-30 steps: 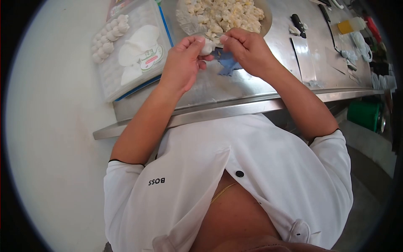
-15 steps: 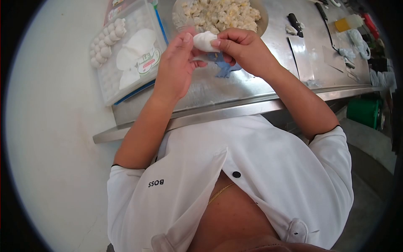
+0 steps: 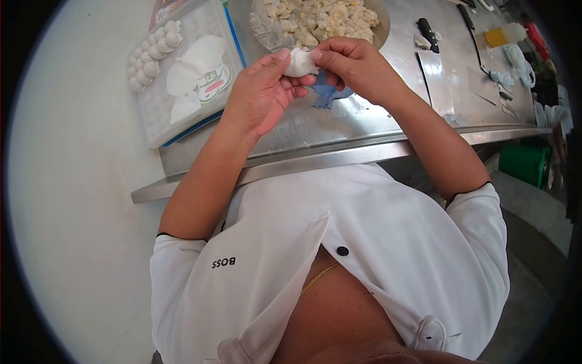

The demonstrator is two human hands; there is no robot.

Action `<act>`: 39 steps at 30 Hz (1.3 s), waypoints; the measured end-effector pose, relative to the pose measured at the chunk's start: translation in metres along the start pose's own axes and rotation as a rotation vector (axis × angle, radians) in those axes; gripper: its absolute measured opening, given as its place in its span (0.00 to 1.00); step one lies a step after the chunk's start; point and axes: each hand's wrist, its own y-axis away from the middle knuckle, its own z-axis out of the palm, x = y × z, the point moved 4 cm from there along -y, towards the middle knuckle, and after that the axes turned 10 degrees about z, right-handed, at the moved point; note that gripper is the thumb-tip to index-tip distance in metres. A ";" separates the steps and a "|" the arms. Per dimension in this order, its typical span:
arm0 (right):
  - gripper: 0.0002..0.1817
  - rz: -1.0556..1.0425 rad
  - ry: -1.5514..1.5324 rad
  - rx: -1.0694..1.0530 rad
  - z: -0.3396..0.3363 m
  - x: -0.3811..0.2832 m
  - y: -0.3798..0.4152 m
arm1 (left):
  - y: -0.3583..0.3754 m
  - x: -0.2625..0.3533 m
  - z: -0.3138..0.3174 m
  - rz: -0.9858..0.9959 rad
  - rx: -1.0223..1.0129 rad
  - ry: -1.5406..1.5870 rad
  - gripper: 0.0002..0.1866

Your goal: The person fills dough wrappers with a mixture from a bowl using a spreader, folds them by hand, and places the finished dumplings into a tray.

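A small white dumpling (image 3: pixel 299 62) is held between my two hands, just in front of the bowl of filling. My left hand (image 3: pixel 264 89) cradles it from the left, thumb on its side and fingers curled beneath. With thumb and index finger, my right hand (image 3: pixel 347 65) pinches the dumpling's right edge. The wide metal bowl (image 3: pixel 382 27) behind them holds a chunky, pale yellow-white filling (image 3: pixel 327 23). Below the hands lies a crumpled blue cloth (image 3: pixel 330 94) on the steel table.
At the left, a lidded plastic tray (image 3: pixel 154 130) carries rows of white dumplings (image 3: pixel 156 50) and a white sheet. To the right on the steel table (image 3: pixel 291 130) lie a cleaver (image 3: pixel 431 76), a scraper (image 3: pixel 482 85) and a bottle of yellow liquid (image 3: pixel 504 34).
The dumpling has turned from a long, smooth shape to a rounder one with its gathered top showing. My left fingers have curled further under it.
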 end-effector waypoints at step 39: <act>0.10 -0.103 0.004 0.048 0.006 0.002 0.002 | -0.006 -0.003 -0.004 -0.014 0.011 0.126 0.12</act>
